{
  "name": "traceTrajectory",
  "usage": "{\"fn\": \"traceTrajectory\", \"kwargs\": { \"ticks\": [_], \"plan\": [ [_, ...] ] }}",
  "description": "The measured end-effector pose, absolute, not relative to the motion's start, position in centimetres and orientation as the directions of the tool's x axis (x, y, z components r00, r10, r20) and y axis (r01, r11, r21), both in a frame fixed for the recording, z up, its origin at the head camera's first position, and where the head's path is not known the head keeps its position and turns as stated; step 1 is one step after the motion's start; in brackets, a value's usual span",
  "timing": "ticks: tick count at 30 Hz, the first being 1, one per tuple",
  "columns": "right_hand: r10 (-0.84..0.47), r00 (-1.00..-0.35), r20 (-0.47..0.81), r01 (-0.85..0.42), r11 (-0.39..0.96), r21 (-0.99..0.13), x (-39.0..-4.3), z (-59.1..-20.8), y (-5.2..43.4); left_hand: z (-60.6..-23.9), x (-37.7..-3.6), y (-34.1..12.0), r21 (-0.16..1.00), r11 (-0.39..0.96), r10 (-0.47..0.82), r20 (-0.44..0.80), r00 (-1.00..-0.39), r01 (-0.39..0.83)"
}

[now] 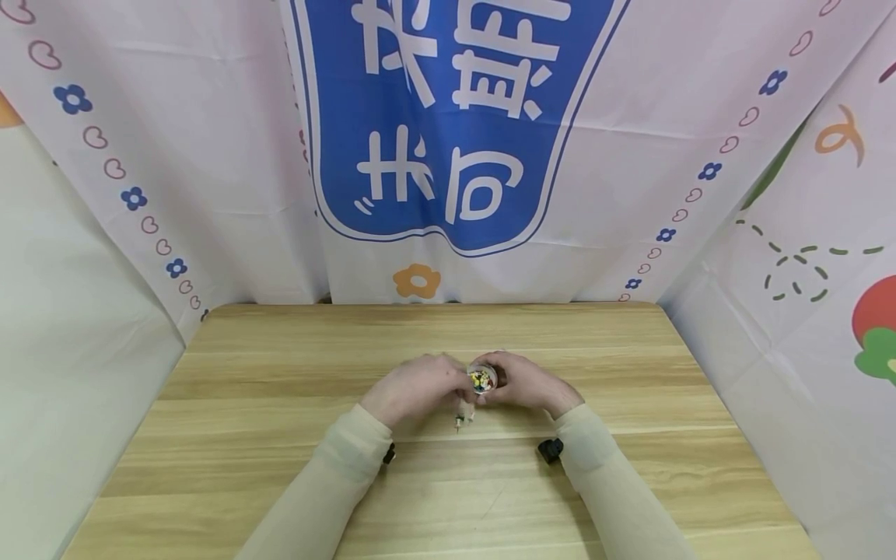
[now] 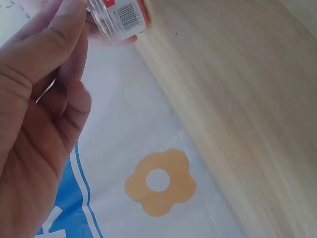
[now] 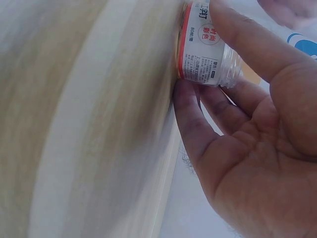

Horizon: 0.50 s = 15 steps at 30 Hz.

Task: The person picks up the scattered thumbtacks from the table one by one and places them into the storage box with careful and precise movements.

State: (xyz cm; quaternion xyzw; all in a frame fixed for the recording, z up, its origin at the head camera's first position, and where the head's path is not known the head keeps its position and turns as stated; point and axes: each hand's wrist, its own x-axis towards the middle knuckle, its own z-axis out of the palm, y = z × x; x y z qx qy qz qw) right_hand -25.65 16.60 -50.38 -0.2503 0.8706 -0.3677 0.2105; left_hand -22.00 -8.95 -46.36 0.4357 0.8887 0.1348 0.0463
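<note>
A small clear plastic jar (image 3: pixel 200 54) with a white and red label is upright on the table, its mouth uncovered. Colourful push pins (image 1: pixel 483 381) fill it in the head view. My right hand (image 1: pixel 530 381) grips the jar from the right, thumb on one side and fingers round the other. Over the jar's left rim, my left hand (image 1: pixel 424 384) bends its thumb and fingers together; I cannot tell whether they pinch a pin, as the fingertips are hidden. A loose push pin (image 1: pixel 458 423) lies on the wood just in front of the jar, with another pale piece (image 1: pixel 471 417) beside it.
The light wooden table (image 1: pixel 280 365) reaches back to a printed white curtain (image 1: pixel 245 233) with a blue panel. Dark wrist devices, one of them a black camera (image 1: pixel 551 449), sit under the sleeves near the tabletop.
</note>
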Motion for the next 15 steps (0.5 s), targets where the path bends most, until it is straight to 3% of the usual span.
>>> {"fn": "traceTrajectory", "kwargs": {
  "ticks": [8,15],
  "plan": [
    [-0.587,-0.789,-0.181,-0.281,0.608,-0.743,-25.6,-50.3,16.5,-46.8,-22.3,-8.3,0.250,0.664,0.696,0.138,-0.705,0.705],
    [-0.585,-0.791,-0.179,-0.282,0.608,-0.742,-25.6,-50.4,16.5,-47.4,-22.1,-7.5,0.221,0.711,0.650,0.157,-0.744,0.668]
  ]
}}
